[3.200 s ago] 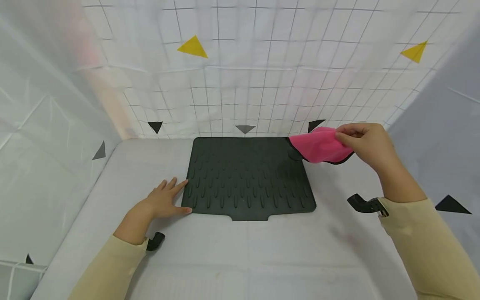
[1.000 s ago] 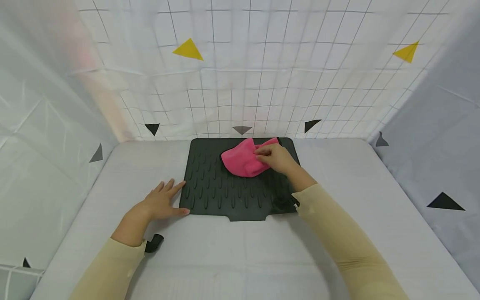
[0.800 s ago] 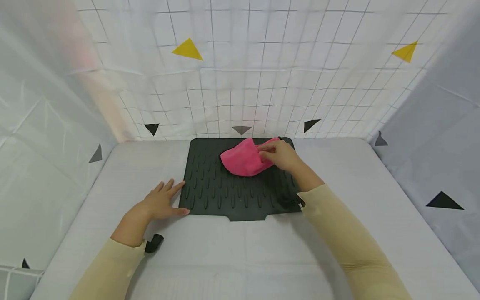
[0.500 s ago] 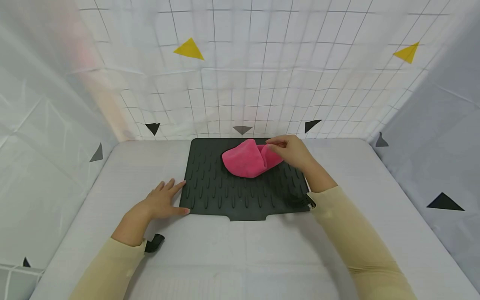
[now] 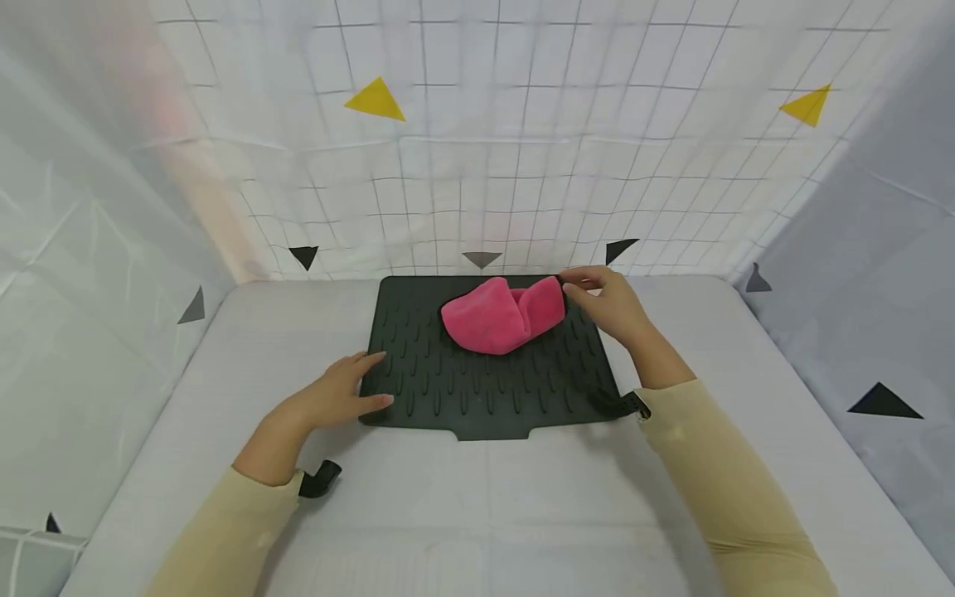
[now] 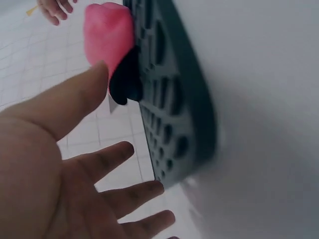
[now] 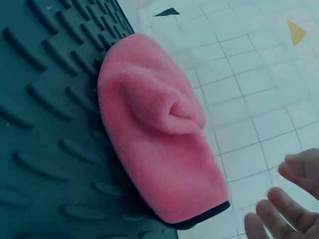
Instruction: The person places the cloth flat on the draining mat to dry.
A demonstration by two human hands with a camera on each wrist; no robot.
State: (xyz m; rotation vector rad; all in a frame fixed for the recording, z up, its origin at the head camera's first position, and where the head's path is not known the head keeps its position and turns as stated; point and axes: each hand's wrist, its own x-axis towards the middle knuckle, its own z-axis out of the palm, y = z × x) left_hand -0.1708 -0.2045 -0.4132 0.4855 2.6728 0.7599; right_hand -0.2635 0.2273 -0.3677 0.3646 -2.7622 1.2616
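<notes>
- Pink microfibre cloth (image 5: pixel 501 314) is seen bunched on the far half of the black ribbed rubber mat (image 5: pixel 448 390), on the grey surface (image 5: pixel 671 348).
- The right hand (image 5: pixel 608 300) is held just beside the cloth's right end, its grip released, fingers loose.
- The left hand (image 5: pixel 339 398) is laid flat, fingers straight, against the mat's near-left edge.

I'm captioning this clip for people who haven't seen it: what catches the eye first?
The bright pink cloth stands out, lying bunched on the far part of the dark ribbed mat. The right hand is at the cloth's right end, while the left hand rests flat on the mat's near left edge.
</notes>
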